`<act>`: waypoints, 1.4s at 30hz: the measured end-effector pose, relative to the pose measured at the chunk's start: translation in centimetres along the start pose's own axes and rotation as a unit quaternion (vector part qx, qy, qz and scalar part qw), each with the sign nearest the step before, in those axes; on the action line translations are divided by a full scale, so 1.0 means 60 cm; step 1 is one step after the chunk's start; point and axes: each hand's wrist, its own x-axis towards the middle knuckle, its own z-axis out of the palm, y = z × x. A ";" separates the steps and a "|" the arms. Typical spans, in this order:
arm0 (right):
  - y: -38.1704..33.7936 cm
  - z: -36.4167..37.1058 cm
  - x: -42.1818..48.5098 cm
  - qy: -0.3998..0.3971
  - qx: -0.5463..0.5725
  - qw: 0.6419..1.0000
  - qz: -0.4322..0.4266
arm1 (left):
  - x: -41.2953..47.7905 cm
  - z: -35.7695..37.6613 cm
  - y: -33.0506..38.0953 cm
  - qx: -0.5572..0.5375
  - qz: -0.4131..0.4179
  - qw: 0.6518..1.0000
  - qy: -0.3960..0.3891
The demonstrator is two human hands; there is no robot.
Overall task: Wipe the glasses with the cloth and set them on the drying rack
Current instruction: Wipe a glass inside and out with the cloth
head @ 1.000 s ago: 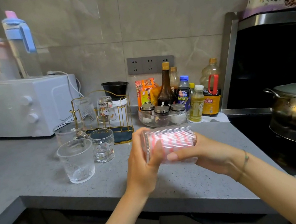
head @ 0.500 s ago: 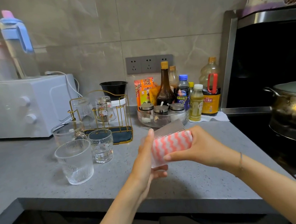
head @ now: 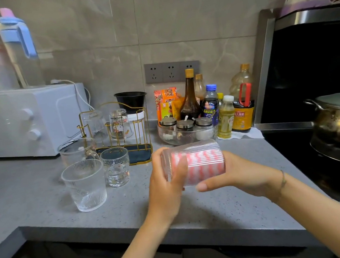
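While the left hand (head: 168,186) and right hand (head: 243,175) both grip the sideways ribbed glass (head: 190,148), pink-waved cloth (head: 205,164) inside, the far bottles' (head: 242,112) labels blur beyond reading.

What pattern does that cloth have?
The cloth, inside the glass, has pink and white wavy stripes; head view shows it.

Pink-and-white wavy-striped cloth (head: 201,163); gold-wire drying rack (head: 122,133), grey counter (head: 44,201)

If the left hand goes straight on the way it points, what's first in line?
Beyond the glass in its grip, the left hand would likely reach the bowl of spice jars; depth is unclear.
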 end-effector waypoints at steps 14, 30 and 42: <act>-0.028 -0.050 -0.001 -0.053 0.035 0.996 0.064 | 0.007 -0.016 0.019 -0.099 -0.187 0.960 -0.182; 0.006 -0.025 0.010 -0.191 -0.080 0.969 0.134 | 0.011 -0.038 0.005 -0.191 -0.410 0.838 -0.303; 0.029 -0.064 0.019 -0.055 0.057 0.993 0.086 | 0.036 -0.046 0.073 0.054 -0.307 0.887 -0.340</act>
